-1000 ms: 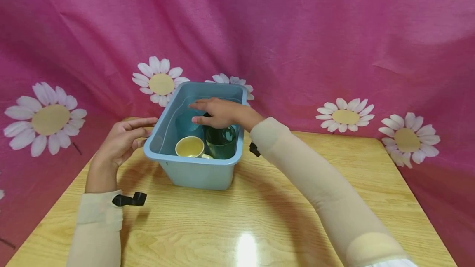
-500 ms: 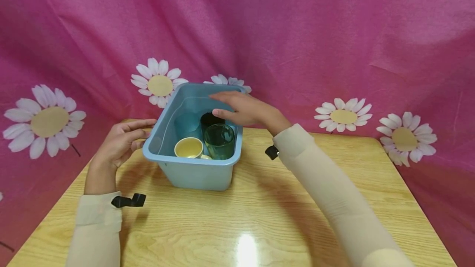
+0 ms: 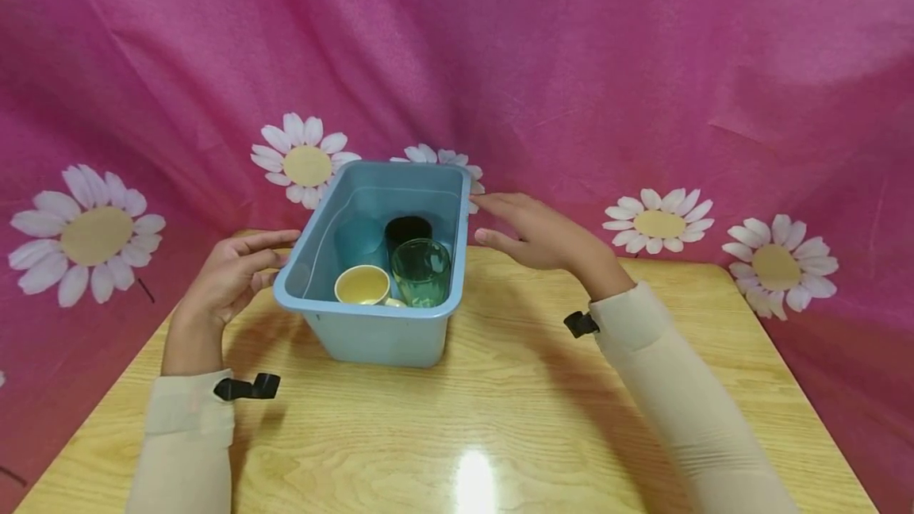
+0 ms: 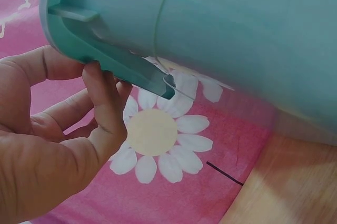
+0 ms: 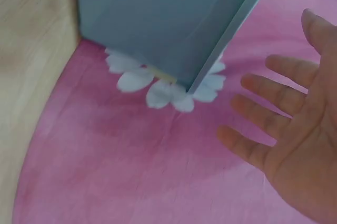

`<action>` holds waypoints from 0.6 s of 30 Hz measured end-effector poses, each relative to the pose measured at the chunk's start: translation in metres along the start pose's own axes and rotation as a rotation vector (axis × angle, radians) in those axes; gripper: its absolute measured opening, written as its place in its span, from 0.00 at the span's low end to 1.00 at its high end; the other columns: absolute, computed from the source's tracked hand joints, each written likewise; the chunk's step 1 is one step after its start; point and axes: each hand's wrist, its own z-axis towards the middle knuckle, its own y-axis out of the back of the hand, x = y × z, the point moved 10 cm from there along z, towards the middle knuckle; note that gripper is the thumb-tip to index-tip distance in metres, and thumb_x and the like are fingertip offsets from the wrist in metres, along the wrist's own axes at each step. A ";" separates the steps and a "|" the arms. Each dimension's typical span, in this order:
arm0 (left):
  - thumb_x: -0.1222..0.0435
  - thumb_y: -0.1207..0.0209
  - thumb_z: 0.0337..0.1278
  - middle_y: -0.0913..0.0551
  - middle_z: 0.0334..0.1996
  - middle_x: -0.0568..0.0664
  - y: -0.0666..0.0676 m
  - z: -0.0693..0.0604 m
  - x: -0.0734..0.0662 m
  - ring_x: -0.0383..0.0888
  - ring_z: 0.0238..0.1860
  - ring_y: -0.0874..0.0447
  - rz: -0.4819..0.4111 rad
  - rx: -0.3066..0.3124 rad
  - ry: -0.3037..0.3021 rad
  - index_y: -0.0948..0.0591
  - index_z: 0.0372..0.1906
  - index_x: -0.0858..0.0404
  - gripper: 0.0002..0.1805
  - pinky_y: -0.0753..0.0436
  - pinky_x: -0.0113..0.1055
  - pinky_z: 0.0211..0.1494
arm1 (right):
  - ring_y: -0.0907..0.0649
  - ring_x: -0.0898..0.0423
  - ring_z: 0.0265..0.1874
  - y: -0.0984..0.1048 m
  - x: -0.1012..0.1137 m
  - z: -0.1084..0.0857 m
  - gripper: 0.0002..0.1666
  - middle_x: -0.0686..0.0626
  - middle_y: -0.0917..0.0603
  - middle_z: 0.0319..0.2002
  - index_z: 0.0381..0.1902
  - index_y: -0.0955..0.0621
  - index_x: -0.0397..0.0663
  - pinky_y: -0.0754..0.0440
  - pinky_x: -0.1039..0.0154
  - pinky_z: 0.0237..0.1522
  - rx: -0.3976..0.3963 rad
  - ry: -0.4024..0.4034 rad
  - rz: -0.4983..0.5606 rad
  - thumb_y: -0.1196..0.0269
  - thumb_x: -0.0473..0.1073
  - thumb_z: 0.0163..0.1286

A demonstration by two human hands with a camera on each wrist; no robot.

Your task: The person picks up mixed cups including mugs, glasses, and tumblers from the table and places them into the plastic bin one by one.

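Note:
A light blue plastic bin (image 3: 385, 331) stands on the table, its mouth facing up. In it are a yellow cup (image 3: 364, 285) with a handle, a green glass (image 3: 421, 272) and a black cup-like vessel (image 3: 408, 230). My left hand (image 3: 232, 276) holds the bin's left rim with bent fingers and thumb; the left wrist view shows the fingertips at the underside of the lip (image 4: 134, 69). Just right of the bin, my right hand (image 3: 539, 236) is spread with nothing in it. In the right wrist view its fingers (image 5: 268, 90) stand apart from the bin wall.
The wooden table (image 3: 400, 443) extends in front of the bin and to its right. A pink cloth (image 3: 571, 62) with white daisies hangs close behind and at the sides. Black wrist mounts (image 3: 250, 387) sit on both sleeves.
My right hand has come out from over the bin and moved right, past its right rim. The vessels inside are now uncovered. My left hand and the bin stay almost where they were.

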 end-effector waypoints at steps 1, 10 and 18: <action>0.78 0.43 0.68 0.12 0.47 0.45 0.000 0.000 0.000 0.41 0.39 0.13 0.002 -0.002 0.003 0.13 0.55 0.64 0.17 0.12 0.31 0.45 | 0.34 0.43 0.75 -0.001 -0.004 -0.006 0.39 0.44 0.32 0.75 0.79 0.36 0.47 0.39 0.45 0.76 -0.003 -0.017 -0.006 0.44 0.60 0.79; 0.78 0.44 0.68 0.12 0.47 0.44 0.001 0.001 0.006 0.41 0.40 0.13 -0.018 0.000 0.005 0.12 0.53 0.62 0.17 0.12 0.32 0.45 | 0.37 0.41 0.76 -0.009 -0.030 -0.054 0.42 0.42 0.36 0.77 0.81 0.39 0.52 0.40 0.40 0.75 -0.004 -0.143 -0.019 0.47 0.64 0.79; 0.76 0.42 0.68 0.13 0.47 0.44 0.003 0.004 0.003 0.41 0.41 0.12 0.012 0.007 0.000 0.14 0.56 0.64 0.16 0.12 0.32 0.46 | 0.36 0.40 0.75 -0.013 -0.048 -0.085 0.40 0.42 0.34 0.76 0.80 0.37 0.50 0.39 0.39 0.74 -0.047 -0.187 -0.036 0.46 0.63 0.79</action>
